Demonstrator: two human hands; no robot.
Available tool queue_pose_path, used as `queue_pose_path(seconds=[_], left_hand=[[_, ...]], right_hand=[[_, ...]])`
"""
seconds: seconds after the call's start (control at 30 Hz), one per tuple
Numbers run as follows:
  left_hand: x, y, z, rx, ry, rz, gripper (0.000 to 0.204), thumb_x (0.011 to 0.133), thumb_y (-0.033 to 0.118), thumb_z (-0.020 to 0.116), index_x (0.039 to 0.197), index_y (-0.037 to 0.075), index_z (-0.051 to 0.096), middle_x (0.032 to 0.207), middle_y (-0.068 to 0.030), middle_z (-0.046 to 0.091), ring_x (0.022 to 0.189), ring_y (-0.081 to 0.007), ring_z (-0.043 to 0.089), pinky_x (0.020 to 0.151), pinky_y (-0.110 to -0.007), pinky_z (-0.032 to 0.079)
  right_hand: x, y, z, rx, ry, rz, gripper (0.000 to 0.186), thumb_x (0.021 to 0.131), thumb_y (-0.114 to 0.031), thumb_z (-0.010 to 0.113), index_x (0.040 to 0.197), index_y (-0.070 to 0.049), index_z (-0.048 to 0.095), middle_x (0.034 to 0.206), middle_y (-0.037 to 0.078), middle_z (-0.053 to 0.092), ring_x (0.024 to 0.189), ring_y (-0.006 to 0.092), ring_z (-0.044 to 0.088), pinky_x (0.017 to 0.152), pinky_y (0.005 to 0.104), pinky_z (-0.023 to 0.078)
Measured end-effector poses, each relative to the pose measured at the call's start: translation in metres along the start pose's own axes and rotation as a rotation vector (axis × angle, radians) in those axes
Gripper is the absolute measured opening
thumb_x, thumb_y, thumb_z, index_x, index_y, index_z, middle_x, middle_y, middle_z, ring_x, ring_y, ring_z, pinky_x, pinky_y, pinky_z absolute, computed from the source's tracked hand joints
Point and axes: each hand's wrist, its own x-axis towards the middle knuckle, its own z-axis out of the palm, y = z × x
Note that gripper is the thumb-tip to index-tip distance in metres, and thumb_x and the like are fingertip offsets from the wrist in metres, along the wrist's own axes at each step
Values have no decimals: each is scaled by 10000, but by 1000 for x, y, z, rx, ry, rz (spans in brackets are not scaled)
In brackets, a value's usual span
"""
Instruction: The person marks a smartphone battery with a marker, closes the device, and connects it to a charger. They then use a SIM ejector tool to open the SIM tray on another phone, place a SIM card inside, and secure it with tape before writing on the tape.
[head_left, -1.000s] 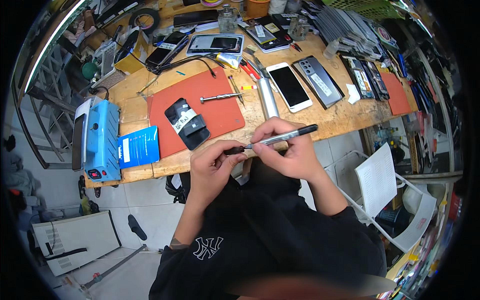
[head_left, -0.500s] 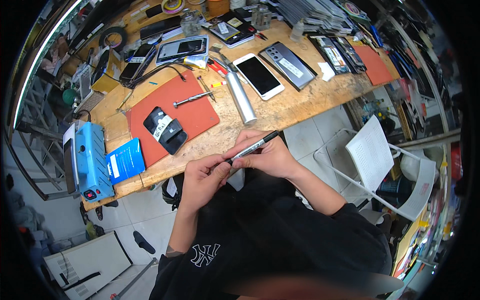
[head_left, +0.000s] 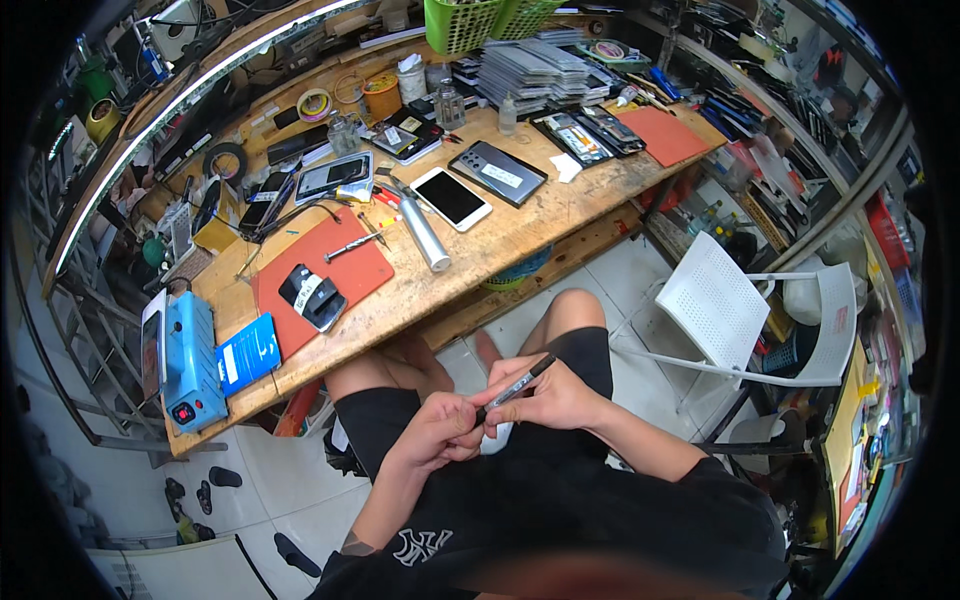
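In front of my body, over my lap, both hands meet around a slim marker pen (head_left: 513, 388) with a dark upper end and a printed grey barrel. My right hand (head_left: 562, 400) is closed on the barrel, and the dark end slants up past its fingers. At the lower end, the curled fingers of my left hand (head_left: 436, 432) pinch the pen and cover its tip. A pale patch (head_left: 497, 438) shows just under the hands; what it is I cannot make out. Nearest on the bench, a dark phone (head_left: 313, 296) with a white label lies on a red mat (head_left: 352, 262).
Across the wooden bench (head_left: 505, 240) lie a silver cylinder (head_left: 424, 234), a white phone (head_left: 452, 198), a grey phone back (head_left: 497, 172) and a screw-like metal bit (head_left: 350, 248). A blue machine (head_left: 190, 350) stands at the left end. A white chair (head_left: 708, 300) is at right.
The view has tilted up, so the bench looks farther off and my legs now show. My hands sit lower in the picture, both still on the marker pen.
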Motion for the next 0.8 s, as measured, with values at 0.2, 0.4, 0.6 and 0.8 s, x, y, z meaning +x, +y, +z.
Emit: queue_pose_path(seconds=[0.2, 0.4, 0.6, 0.8], left_hand=[[17, 18, 15, 460, 118, 148, 520, 1100, 403, 527, 1327, -56, 617, 835, -89, 706, 617, -132, 645, 634, -244, 521], [9, 49, 16, 612, -245, 92, 554, 953, 204, 761, 1434, -14, 592, 1194, -125, 724, 989, -176, 698, 893, -300, 538], [14, 70, 24, 690, -618, 280, 529, 903, 180, 806, 1384, 25, 652, 1243, -112, 698, 1102, -255, 666, 989, -351, 507], [6, 75, 14, 698, -593, 286, 415, 936, 93, 760, 1333, 10, 673, 1235, -141, 699, 1090, -287, 676, 939, -359, 529]], right_hand=[[9, -41, -12, -405, 204, -273, 142, 914, -74, 737, 1029, 6, 764, 1028, 85, 689, 1036, 223, 650, 856, 350, 533], [86, -155, -109, -602, 792, -816, 453, 1008, -94, 677, 1372, -21, 418, 1048, 135, 749, 810, 144, 693, 657, 265, 550], [229, -297, -173, -1019, 942, -892, 370, 973, -190, 704, 1228, 3, 519, 1056, 200, 719, 982, 293, 704, 844, 365, 557], [235, -314, -149, -1561, 982, -913, 699, 840, -400, 812, 1320, 52, 578, 1159, 283, 694, 1076, 443, 677, 942, 462, 540]])
